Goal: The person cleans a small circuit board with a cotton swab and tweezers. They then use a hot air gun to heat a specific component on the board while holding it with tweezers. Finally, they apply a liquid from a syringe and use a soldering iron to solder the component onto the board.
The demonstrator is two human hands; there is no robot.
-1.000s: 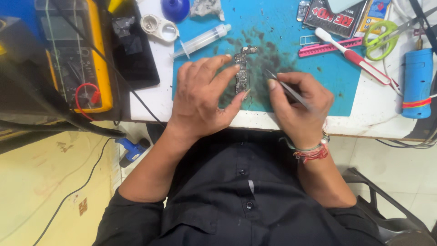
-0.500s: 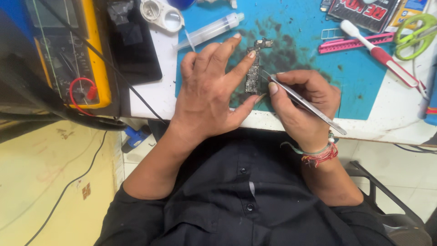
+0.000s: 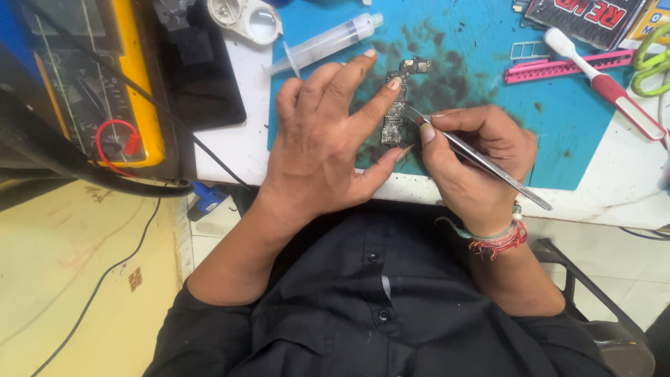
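A narrow dark circuit board (image 3: 399,105) lies on a stained blue work mat (image 3: 572,146). My left hand (image 3: 328,146) rests over its left side, fingertip and thumb pinning the board's edge. My right hand (image 3: 474,167) grips metal tweezers (image 3: 481,159), whose tips touch the board's right edge near its middle. The tweezers' back end sticks out past my right wrist, which wears thread bracelets.
A clear syringe (image 3: 324,43) lies at the mat's top left, beside a magnifier loupe (image 3: 248,17). A yellow multimeter (image 3: 91,84) with cables sits at left. A red-and-white toothbrush (image 3: 604,84), a pink tool (image 3: 569,66) and a dark package (image 3: 583,14) lie at right.
The view has moved in closer. My left hand stays on the board, and the tweezers in my right hand have lowered so their tips meet the board's edge.
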